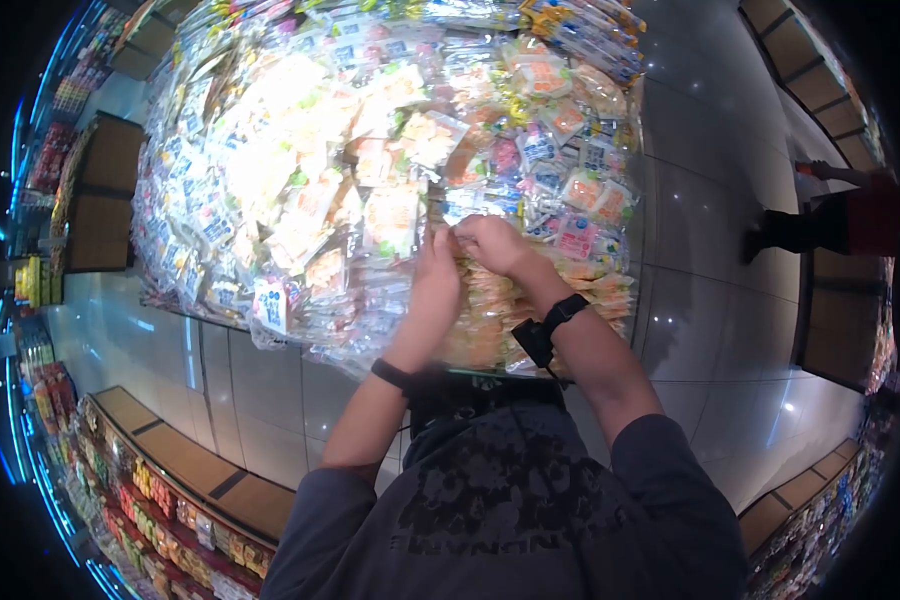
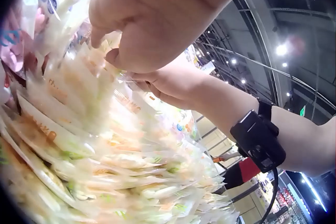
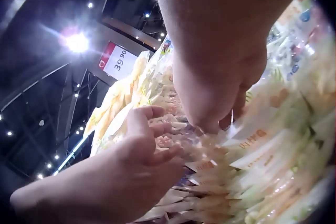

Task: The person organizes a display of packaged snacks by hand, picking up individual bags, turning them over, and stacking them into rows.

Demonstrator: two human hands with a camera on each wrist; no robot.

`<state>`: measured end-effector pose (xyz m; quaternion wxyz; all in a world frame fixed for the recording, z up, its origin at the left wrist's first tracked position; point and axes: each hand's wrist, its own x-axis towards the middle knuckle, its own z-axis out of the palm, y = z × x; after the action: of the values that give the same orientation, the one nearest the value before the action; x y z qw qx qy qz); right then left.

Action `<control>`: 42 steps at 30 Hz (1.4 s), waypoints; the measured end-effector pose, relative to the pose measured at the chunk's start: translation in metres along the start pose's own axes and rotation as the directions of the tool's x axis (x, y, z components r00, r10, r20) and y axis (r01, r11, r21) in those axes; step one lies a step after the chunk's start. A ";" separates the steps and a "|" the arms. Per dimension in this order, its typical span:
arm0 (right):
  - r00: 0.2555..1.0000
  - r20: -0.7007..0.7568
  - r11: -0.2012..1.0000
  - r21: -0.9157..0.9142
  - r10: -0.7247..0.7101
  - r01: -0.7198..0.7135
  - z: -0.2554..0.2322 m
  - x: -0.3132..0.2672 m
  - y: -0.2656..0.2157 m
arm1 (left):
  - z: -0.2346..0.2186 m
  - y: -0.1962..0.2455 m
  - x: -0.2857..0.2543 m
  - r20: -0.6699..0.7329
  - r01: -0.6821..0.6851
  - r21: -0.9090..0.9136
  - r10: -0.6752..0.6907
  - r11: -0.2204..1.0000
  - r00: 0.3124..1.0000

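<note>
Small clear packets with orange print (image 1: 395, 215) cover the display in front of me, and the nearer ones stand on edge in tight rows (image 2: 63, 124). My left hand (image 1: 438, 285) reaches in among them, its fingers slightly bent and spread apart against the packets in the right wrist view. Just to its right, my right hand (image 1: 492, 245) has its fingers curled down and pinches the top of a packet (image 3: 210, 148). Both hands work close together, the fingertips partly hidden by packets and knuckles. A black camera (image 2: 257, 140) is strapped to my right wrist.
The display's near edge (image 1: 470, 372) lies right at my waist. A price sign (image 3: 116, 62) reading 39.90 rises behind the pile. Grey tiled floor (image 1: 710, 250) runs along the right, where another person (image 1: 860, 220) stands. Stocked shelves (image 1: 170, 510) line the left.
</note>
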<state>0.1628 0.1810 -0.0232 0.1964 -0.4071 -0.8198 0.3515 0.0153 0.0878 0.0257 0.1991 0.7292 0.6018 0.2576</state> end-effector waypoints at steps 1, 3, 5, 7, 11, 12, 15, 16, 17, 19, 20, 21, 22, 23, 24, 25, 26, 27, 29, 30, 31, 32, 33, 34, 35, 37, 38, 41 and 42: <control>1.000 -0.012 1.000 -0.023 -0.008 0.007 0.000 -0.001 0.003 | -0.006 0.002 0.000 0.044 0.021 0.030 -0.022 0.999 0.999; 1.000 -0.016 1.000 0.015 -0.004 0.004 -0.001 -0.002 0.001 | -0.001 0.000 0.007 0.054 -0.052 0.152 0.044 0.987 0.998; 0.996 -0.083 0.994 0.111 0.028 -0.018 -0.016 -0.008 -0.019 | 0.012 -0.015 0.011 0.035 -0.144 0.280 0.139 0.949 0.990; 0.999 0.030 0.993 0.110 0.041 -0.044 -0.021 -0.006 -0.017 | 0.019 -0.022 0.015 0.066 -0.143 0.380 0.127 0.914 0.990; 0.997 0.081 0.989 0.147 0.006 -0.018 -0.032 -0.016 -0.015 | 0.010 -0.013 0.021 0.118 -0.163 0.508 0.119 0.846 0.986; 0.998 0.055 0.991 0.125 0.037 -0.044 -0.038 -0.018 -0.015 | 0.012 -0.020 0.022 0.149 -0.219 0.577 0.162 0.787 0.976; 0.966 -0.258 0.995 0.098 0.033 -0.008 -0.034 -0.018 -0.013 | 0.013 -0.028 0.032 0.239 -0.240 0.589 0.117 0.772 0.964; 0.962 -0.271 0.996 0.088 0.041 -0.018 -0.033 -0.020 -0.013 | 0.011 -0.025 0.036 0.301 -0.185 0.546 0.015 0.817 0.953; 0.902 -0.426 0.991 -0.130 -0.066 0.012 -0.032 -0.022 -0.011 | 0.007 -0.023 0.037 0.313 -0.223 0.531 0.055 0.817 0.948; 0.894 -0.433 0.939 -0.342 -0.118 -0.042 -0.023 -0.027 -0.005 | 0.012 -0.029 0.043 0.314 -0.301 0.490 0.157 0.818 0.936; 0.894 -0.434 0.943 -0.329 -0.112 -0.041 -0.017 -0.026 0.001 | 0.012 -0.037 0.041 0.304 -0.357 0.462 0.233 0.812 0.924; 0.977 -0.189 0.950 -0.276 0.097 -0.148 -0.023 -0.024 0.000 | 0.012 -0.039 0.039 0.266 -0.389 0.454 0.295 0.802 0.918; 0.957 0.098 0.938 -0.249 0.273 -0.242 -0.033 -0.020 -0.009 | 0.009 -0.034 0.041 0.229 -0.408 0.458 0.338 0.790 0.913; 0.931 0.135 0.935 -0.153 0.340 -0.320 -0.042 -0.022 -0.016 | 0.009 -0.032 0.040 0.296 -0.358 0.477 0.237 0.803 0.925; 0.906 0.158 0.917 -0.139 0.393 -0.373 -0.043 -0.020 -0.016 | 0.008 -0.026 0.042 0.356 -0.297 0.508 0.117 0.809 0.927; 0.903 0.145 0.911 -0.156 0.404 -0.382 -0.050 -0.024 -0.020 | 0.014 -0.033 0.041 0.311 -0.343 0.534 0.198 0.773 0.930; 0.861 0.242 0.892 -0.181 0.448 -0.414 -0.059 -0.022 -0.022 | -0.001 -0.018 0.046 0.449 -0.340 0.461 0.115 0.820 0.886; 0.864 0.212 0.886 -0.196 0.457 -0.420 -0.042 -0.019 0.007 | -0.003 -0.019 0.046 0.439 -0.309 0.434 0.101 0.847 0.893; 0.895 0.197 0.913 -0.168 0.399 -0.371 -0.052 -0.035 0.013 | -0.001 -0.021 0.049 0.407 -0.260 0.385 0.090 0.885 0.909; 0.913 0.199 0.934 -0.111 0.356 -0.340 -0.052 -0.038 0.015 | 0.000 -0.021 0.049 0.413 -0.287 0.400 0.109 0.870 0.904; 0.927 0.195 0.947 -0.065 0.321 -0.314 -0.054 -0.039 0.017 | -0.004 -0.015 0.051 0.434 -0.332 0.410 0.139 0.850 0.890; 0.929 0.204 0.951 -0.065 0.310 -0.303 -0.055 -0.040 0.019 | -0.008 -0.010 0.055 0.427 -0.320 0.416 0.128 0.851 0.895; 0.938 0.134 0.948 -0.021 0.319 -0.319 -0.057 -0.043 0.014 | -0.012 -0.005 0.057 0.463 -0.325 0.412 0.111 0.851 0.879; 0.941 0.065 0.942 0.027 0.333 -0.335 -0.056 -0.047 0.008 | -0.015 -0.005 0.057 0.504 -0.330 0.404 0.094 0.853 0.859; 0.927 0.051 0.926 0.047 0.372 -0.375 -0.056 -0.048 0.002 | -0.010 -0.013 0.056 0.490 -0.324 0.364 0.116 0.873 0.864; 0.925 0.010 0.925 -0.032 0.379 -0.379 -0.051 -0.051 -0.009 | -0.004 -0.019 0.055 0.463 -0.291 0.322 0.118 0.901 0.879; 0.923 -0.034 0.917 -0.105 0.383 -0.385 -0.046 -0.054 -0.016 | -0.001 -0.023 0.053 0.440 -0.261 0.281 0.118 0.924 0.890; 0.978 -0.150 0.923 -0.334 0.148 -0.191 -0.023 -0.057 -0.035 | -0.010 -0.019 0.048 0.442 -0.263 0.210 0.148 0.942 0.885; 0.977 -0.148 0.923 -0.333 0.151 -0.193 -0.011 -0.058 -0.037 | -0.011 -0.020 0.045 0.374 -0.219 0.121 0.160 0.968 0.913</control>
<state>0.1846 0.1231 0.0091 0.1390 -0.5261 -0.8164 0.1932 -0.0006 0.1354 0.0278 0.2210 0.8329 0.4997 0.0879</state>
